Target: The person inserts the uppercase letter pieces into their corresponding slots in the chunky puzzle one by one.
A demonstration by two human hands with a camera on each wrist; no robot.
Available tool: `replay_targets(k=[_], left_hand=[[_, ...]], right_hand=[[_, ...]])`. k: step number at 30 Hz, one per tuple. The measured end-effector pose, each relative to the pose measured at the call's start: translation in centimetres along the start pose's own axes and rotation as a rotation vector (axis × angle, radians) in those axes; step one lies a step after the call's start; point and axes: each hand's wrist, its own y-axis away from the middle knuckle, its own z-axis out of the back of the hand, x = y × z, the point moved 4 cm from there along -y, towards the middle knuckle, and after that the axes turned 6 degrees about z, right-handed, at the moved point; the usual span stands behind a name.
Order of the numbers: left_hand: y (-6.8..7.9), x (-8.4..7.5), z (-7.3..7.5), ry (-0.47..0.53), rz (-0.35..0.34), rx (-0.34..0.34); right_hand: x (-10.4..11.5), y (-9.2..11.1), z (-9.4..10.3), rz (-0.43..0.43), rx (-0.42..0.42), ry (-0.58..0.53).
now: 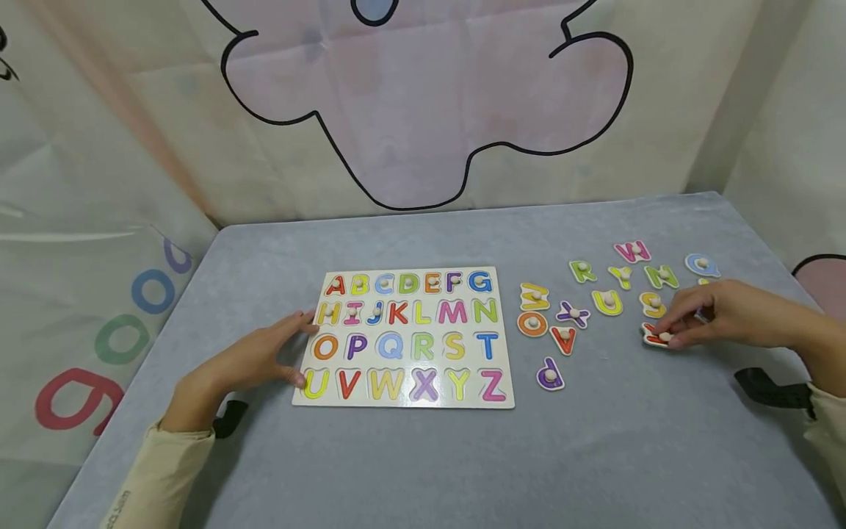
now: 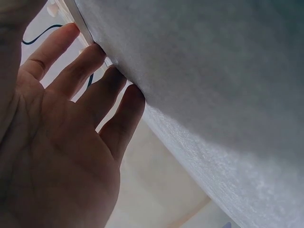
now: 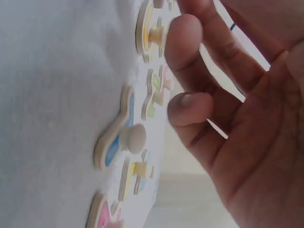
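The left hand [image 1: 258,358] lies at the left edge of the white rectangular alphabet board [image 1: 403,403], its fingers extended and touching this edge, the thumb lower down, apart from them. The right hand [image 1: 747,316] reaches in from the right, fingers bent and pointing leftward; thumb and forefinger pinch the red letter piece with pale knob [image 1: 650,336], which is at the right of the board, near the yellow S-shaped piece [image 1: 653,304].
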Motion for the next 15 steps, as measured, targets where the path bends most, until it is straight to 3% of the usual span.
replay_targets(k=[15], left_hand=[[0.1,-0.4,0.1,-0.009,-0.003,0.010]], right_hand=[[0.2,-1.3,-1.3,-0.046,-0.024,0.067]])
